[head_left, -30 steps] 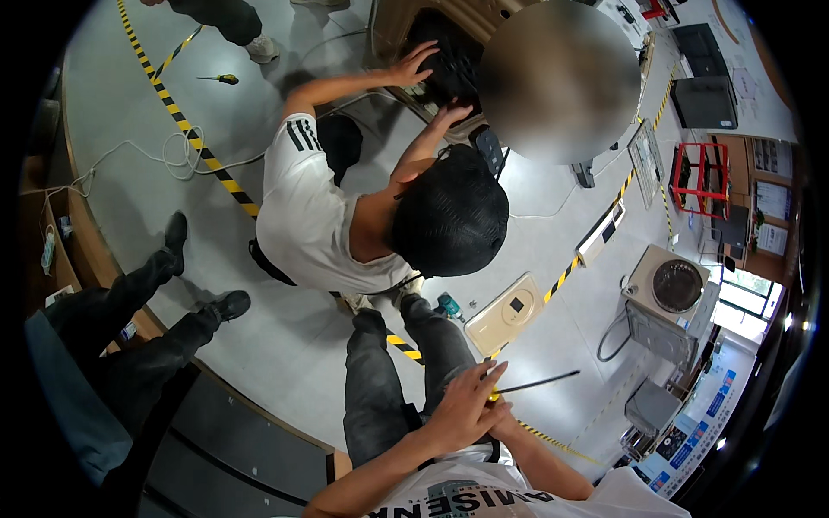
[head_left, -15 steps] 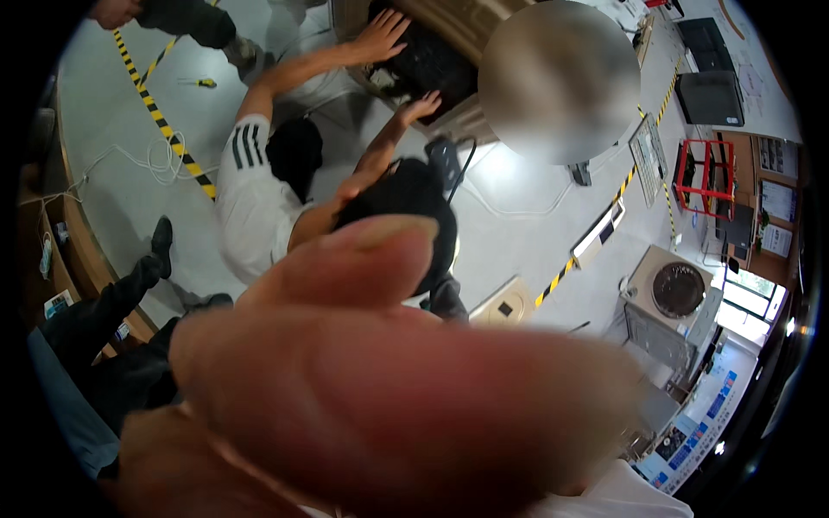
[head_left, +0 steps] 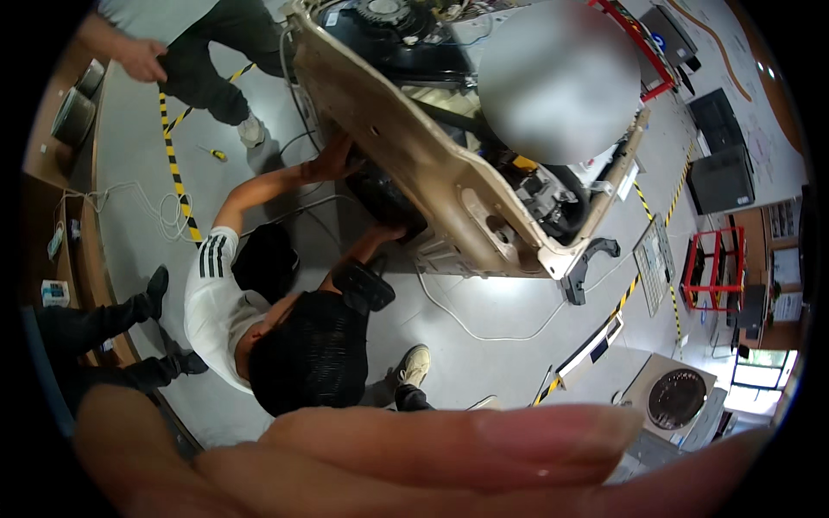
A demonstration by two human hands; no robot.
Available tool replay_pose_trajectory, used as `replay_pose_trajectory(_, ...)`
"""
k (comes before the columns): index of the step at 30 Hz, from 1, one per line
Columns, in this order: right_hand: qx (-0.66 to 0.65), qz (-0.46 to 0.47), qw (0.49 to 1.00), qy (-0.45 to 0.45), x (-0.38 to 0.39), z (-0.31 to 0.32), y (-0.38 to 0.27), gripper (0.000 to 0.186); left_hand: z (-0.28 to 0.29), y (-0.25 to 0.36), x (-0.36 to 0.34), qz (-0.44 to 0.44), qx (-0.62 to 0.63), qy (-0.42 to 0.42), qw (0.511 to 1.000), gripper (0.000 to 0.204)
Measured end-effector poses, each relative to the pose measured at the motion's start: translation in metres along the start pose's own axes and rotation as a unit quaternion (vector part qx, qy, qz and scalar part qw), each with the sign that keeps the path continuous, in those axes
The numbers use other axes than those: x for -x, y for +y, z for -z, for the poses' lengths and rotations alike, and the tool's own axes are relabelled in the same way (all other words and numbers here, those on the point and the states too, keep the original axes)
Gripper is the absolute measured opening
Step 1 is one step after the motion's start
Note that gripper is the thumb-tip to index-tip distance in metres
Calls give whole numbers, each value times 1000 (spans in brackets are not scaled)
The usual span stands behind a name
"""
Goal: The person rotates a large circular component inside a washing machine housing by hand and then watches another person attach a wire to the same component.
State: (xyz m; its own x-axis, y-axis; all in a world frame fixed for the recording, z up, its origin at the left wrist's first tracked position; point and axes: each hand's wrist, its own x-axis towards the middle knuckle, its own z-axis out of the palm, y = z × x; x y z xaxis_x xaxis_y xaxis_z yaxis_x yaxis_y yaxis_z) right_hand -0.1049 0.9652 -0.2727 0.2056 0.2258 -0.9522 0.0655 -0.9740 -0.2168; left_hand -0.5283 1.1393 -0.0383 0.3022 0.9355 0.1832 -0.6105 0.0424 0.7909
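Stretched across the lower edge, very close, are the fingers of my left hand [head_left: 449,445]. They reach in from the lower left and point right, tips apart, with nothing seen in them; what lies behind them is hidden. My right hand does not show. Beyond them a co-worker in a white T-shirt [head_left: 210,293] crouches with black head gear [head_left: 363,285] on. One of the co-worker's hands [head_left: 332,157] is at the side of a beige metal appliance casing [head_left: 414,164], the other [head_left: 389,231] at its lower edge. Dark parts sit inside the casing.
A second person's hand [head_left: 142,60] is at the upper left. A yellow screwdriver [head_left: 216,155], white cable [head_left: 484,337] and striped tape [head_left: 175,164] lie on the floor. A black bracket-like part [head_left: 591,268] is beside the casing. Farther right stand a red rack [head_left: 715,268] and a round-doored appliance [head_left: 678,399].
My fingers have dropped from mid-picture to the lower edge. The view has shifted, showing more of the casing. The co-worker's hands, earlier spread by the dark opening, are now partly hidden at the casing.
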Motion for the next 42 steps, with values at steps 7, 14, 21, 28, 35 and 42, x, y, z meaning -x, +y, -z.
replay_pose_trajectory(7, 40, 104, 993, -39, -47, 22, 38, 21, 11, -7, 26, -69, 5, 105, 992, 57)
replay_pose_trajectory(14, 125, 30, 992, -5, -22, -13, 32, 27, 11, -47, 81, 1, -35, 180, 983, 85)
replay_pose_trajectory(21, 166, 54, 983, 48, -67, -42, 50, 27, 34, -115, 157, 270, -33, 114, 955, 47)
replay_pose_trajectory(28, 266, 67, 957, 97, -183, -69, 56, 37, 94, -217, 191, 285, -213, 52, 933, 42)
replay_pose_trajectory(35, 300, 97, 941, 120, -317, -72, 46, 47, 148, -335, 217, 293, -310, 13, 904, 47)
replay_pose_trajectory(42, 242, 144, 949, 141, -429, -61, 43, 46, 167, -434, 251, 344, -492, -107, 792, 47)
